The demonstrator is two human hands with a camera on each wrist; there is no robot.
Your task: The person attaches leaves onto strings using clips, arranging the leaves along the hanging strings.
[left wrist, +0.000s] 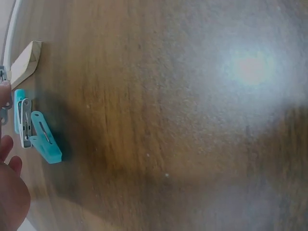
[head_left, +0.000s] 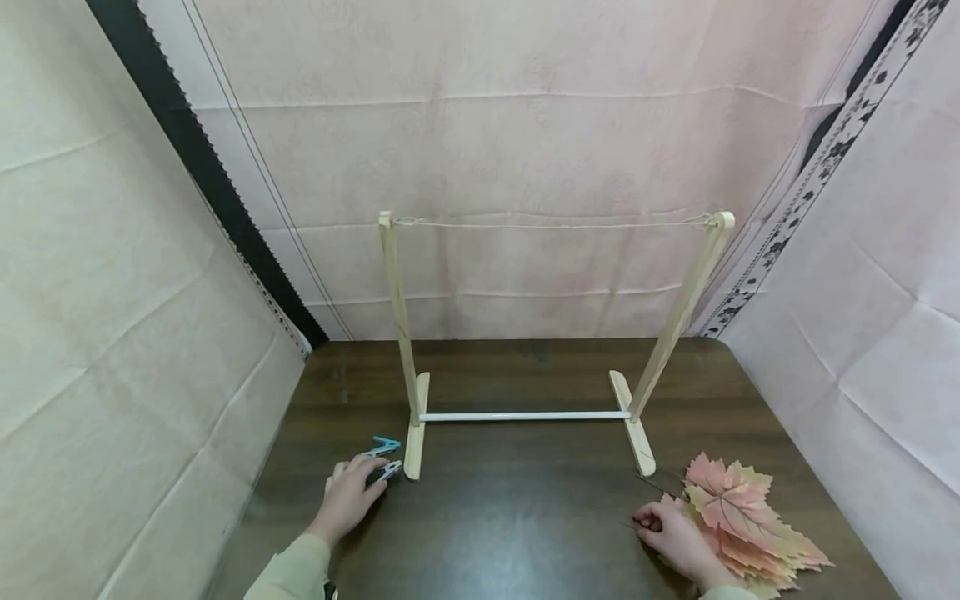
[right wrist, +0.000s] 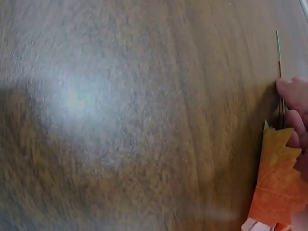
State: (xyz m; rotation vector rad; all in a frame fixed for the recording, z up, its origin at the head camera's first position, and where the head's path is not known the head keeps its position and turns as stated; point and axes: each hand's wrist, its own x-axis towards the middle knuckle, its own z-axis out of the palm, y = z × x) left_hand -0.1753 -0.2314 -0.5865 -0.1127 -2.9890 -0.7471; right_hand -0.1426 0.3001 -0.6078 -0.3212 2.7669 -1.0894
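On the left of the table my left hand (head_left: pixel 351 493) pinches a pale blue-grey clip (head_left: pixel 391 469) between thumb and fingers. More clips lie close by, including a turquoise clip (left wrist: pixel 46 137) and a white clip (left wrist: pixel 26 123). Over on the right, my right hand (head_left: pixel 675 537) pinches thin stems of artificial maple leaves (head_left: pixel 738 508). These pink, orange and yellow leaves lie in an overlapping pile beside and beneath that hand. The right wrist view shows an orange leaf (right wrist: pixel 276 178) under the fingers and a thin stem (right wrist: pixel 278 48) reaching past the thumb.
A wooden stand with a left post (head_left: pixel 401 317), a right post (head_left: pixel 682 312) and a white crossbar (head_left: pixel 525 416) rises at the table's back. A string (head_left: pixel 547 226) spans the post tops. Pale cloth walls (head_left: pixel 525 158) enclose the brown table (head_left: pixel 517 517).
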